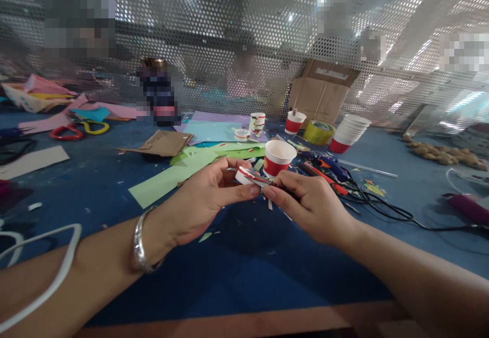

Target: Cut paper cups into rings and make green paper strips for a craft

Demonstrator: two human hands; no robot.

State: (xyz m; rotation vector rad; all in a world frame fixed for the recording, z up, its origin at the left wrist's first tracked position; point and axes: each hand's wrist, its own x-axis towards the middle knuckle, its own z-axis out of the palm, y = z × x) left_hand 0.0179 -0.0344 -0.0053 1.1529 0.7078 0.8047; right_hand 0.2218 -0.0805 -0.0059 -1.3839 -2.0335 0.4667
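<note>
From my remote seat I see the left hand (206, 193) with its grip pinched, thumb below and fingers behind, on a small white paper piece with a red edge (241, 176); that piece sits in mid-air over the worktop (248, 287), between the two hands; the right hand (320, 204) has its grip closed round what I take to be scissors (255, 178), their metal blades lying against the piece, though its fingers hide the handles, so I cannot tell how far the blades are parted.

My chief worry is the left thumb, right beside the blades; if the piece buckled or turned in that light pinch, the edge could slide onto skin; squeezing harder to steady it could crush the thin paper, and a wavering wrist could send the cut off the red edge.

The red-and-white cup (280, 159) stands just beyond the fingertips, so a forward jerk might topple it; the black cable (389, 209), looping beyond the right forearm, could snag on a sideways sweep; the white cord (72, 256) crossing the view of the left forearm might catch likewise.
</note>
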